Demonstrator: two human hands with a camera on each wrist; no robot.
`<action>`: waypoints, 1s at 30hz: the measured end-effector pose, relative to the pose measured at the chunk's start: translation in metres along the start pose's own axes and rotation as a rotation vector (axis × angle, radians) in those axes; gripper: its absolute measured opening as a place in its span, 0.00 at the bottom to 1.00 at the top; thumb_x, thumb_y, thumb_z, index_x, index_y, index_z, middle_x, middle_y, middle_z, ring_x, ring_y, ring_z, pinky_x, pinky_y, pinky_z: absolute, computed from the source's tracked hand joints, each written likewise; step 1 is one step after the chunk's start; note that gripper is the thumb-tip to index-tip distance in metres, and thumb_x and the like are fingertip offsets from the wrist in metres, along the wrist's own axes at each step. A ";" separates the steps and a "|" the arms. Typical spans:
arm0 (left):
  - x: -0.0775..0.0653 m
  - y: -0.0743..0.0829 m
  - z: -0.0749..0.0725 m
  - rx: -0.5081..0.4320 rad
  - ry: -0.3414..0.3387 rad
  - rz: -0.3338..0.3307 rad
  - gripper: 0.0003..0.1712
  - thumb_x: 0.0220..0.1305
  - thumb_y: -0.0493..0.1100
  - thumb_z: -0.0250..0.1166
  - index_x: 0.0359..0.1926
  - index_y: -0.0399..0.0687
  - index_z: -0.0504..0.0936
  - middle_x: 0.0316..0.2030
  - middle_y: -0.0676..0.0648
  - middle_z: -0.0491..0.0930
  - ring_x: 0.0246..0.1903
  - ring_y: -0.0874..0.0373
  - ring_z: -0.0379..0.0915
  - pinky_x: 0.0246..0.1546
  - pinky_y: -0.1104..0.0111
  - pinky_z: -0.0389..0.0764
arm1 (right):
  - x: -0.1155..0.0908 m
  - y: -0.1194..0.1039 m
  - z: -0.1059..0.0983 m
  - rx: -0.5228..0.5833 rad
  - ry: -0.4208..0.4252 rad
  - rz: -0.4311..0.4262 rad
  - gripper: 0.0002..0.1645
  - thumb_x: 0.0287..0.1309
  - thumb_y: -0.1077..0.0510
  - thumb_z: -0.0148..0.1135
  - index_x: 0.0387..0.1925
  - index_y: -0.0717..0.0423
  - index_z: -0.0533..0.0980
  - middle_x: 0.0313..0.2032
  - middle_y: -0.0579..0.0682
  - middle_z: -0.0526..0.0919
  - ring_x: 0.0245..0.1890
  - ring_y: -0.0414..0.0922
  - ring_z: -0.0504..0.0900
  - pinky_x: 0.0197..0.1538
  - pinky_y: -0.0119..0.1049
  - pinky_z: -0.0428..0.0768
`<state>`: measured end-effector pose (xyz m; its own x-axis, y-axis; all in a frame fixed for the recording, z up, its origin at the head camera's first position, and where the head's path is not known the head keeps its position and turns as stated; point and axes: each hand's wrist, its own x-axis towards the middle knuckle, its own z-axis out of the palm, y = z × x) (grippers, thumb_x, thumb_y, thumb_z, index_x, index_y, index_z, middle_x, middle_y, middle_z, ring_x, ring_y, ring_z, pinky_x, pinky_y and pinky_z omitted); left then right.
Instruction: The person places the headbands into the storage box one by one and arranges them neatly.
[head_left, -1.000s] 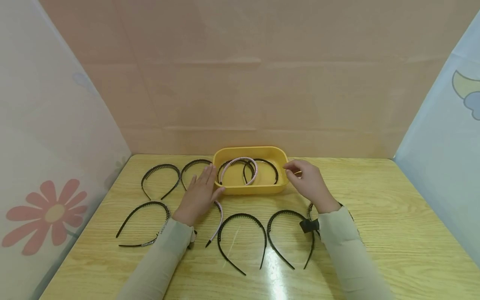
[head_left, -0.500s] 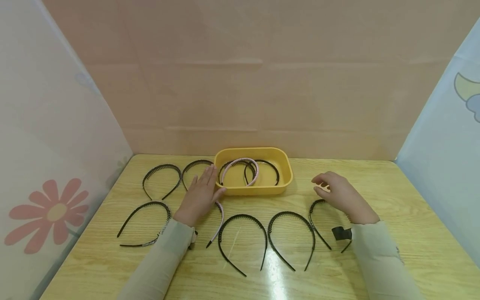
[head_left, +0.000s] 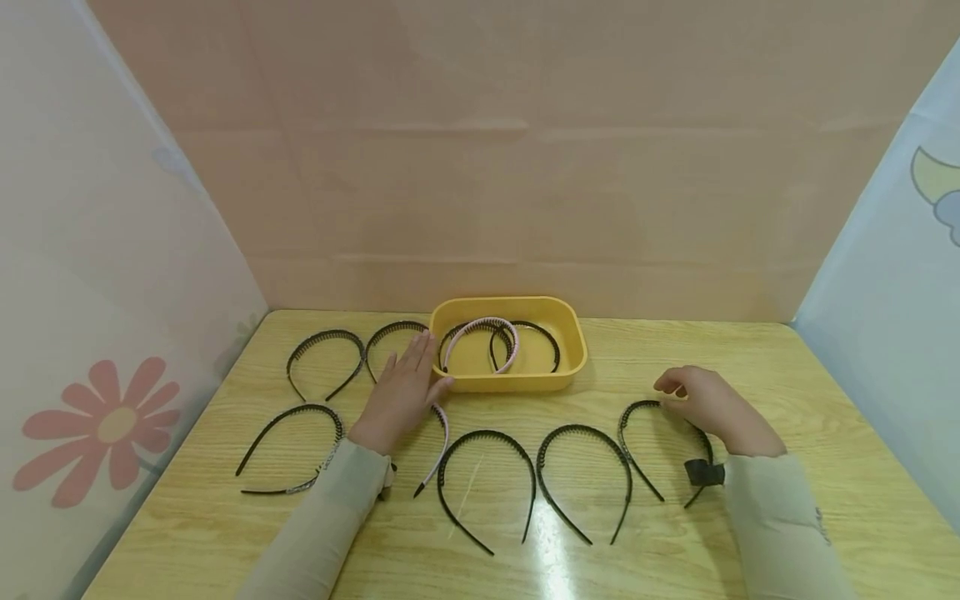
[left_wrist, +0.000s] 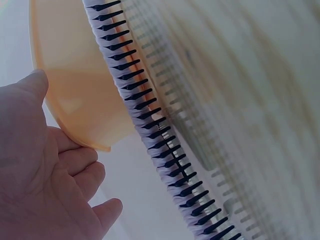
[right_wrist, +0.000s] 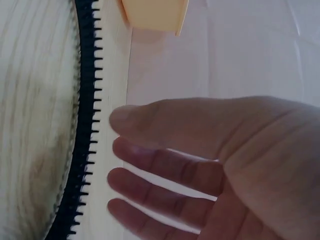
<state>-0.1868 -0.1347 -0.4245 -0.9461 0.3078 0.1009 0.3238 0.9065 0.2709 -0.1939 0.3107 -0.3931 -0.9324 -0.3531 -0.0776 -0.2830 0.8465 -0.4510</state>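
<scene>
My left hand [head_left: 397, 402] lies against the left end of a yellow plastic bin [head_left: 502, 383], its fingers mostly straight along the side and thumb near the front corner. A pink headband [head_left: 442, 433] with dark teeth lies partly under that forearm; its toothed band [left_wrist: 132, 102] crosses the left wrist view. My right hand [head_left: 712, 408] hovers over the top of a black headband [head_left: 639, 404] at the right, fingers loosely bent and holding nothing. In the right wrist view, the toothed black band [right_wrist: 86, 100] stands just beyond the fingertips, apart from them.
Inside the bin lie a pink headband [head_left: 491, 320] and black ones. More black headbands lie on the wooden table [head_left: 825, 500]: two in front [head_left: 487, 433] [head_left: 581, 428], others at the left [head_left: 326, 333] [head_left: 300, 408]. Cloth-like walls stand behind and at both sides.
My right hand has moved from the bin's right end rightward and toward me, over the rightmost black headband. The left hand stays at the bin.
</scene>
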 end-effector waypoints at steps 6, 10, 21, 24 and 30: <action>0.000 0.001 0.000 -0.003 -0.010 0.004 0.45 0.79 0.62 0.47 0.80 0.36 0.45 0.79 0.38 0.44 0.79 0.45 0.40 0.74 0.41 0.48 | -0.004 0.009 0.001 0.023 -0.026 0.055 0.11 0.59 0.69 0.62 0.43 0.70 0.81 0.39 0.61 0.84 0.39 0.57 0.82 0.38 0.52 0.82; 0.000 0.002 -0.001 -0.003 -0.016 0.001 0.45 0.79 0.62 0.47 0.80 0.36 0.45 0.80 0.38 0.43 0.79 0.45 0.39 0.74 0.42 0.48 | -0.005 0.011 0.002 0.022 -0.022 0.060 0.09 0.58 0.70 0.62 0.41 0.69 0.81 0.37 0.59 0.84 0.37 0.54 0.82 0.36 0.49 0.82; 0.000 0.001 0.000 0.003 -0.004 0.003 0.45 0.79 0.61 0.47 0.80 0.36 0.45 0.80 0.38 0.44 0.79 0.45 0.40 0.75 0.42 0.48 | -0.006 0.016 0.004 0.012 -0.019 0.051 0.08 0.57 0.72 0.61 0.39 0.68 0.81 0.34 0.55 0.83 0.35 0.52 0.81 0.36 0.49 0.81; 0.000 0.001 -0.001 0.004 -0.004 0.004 0.45 0.79 0.61 0.47 0.80 0.36 0.45 0.80 0.38 0.44 0.79 0.45 0.39 0.75 0.42 0.47 | -0.005 0.016 0.003 0.011 -0.016 0.047 0.08 0.57 0.73 0.62 0.39 0.68 0.81 0.33 0.55 0.83 0.34 0.52 0.81 0.36 0.48 0.81; 0.000 0.000 0.000 0.009 -0.007 0.005 0.45 0.79 0.61 0.47 0.80 0.36 0.44 0.80 0.38 0.42 0.79 0.45 0.38 0.75 0.42 0.47 | -0.006 0.015 0.001 0.008 -0.020 0.050 0.08 0.57 0.73 0.61 0.39 0.68 0.81 0.34 0.56 0.83 0.35 0.52 0.81 0.35 0.48 0.81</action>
<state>-0.1867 -0.1347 -0.4245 -0.9445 0.3144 0.0953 0.3285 0.9075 0.2618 -0.1927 0.3251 -0.4009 -0.9407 -0.3182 -0.1180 -0.2341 0.8602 -0.4530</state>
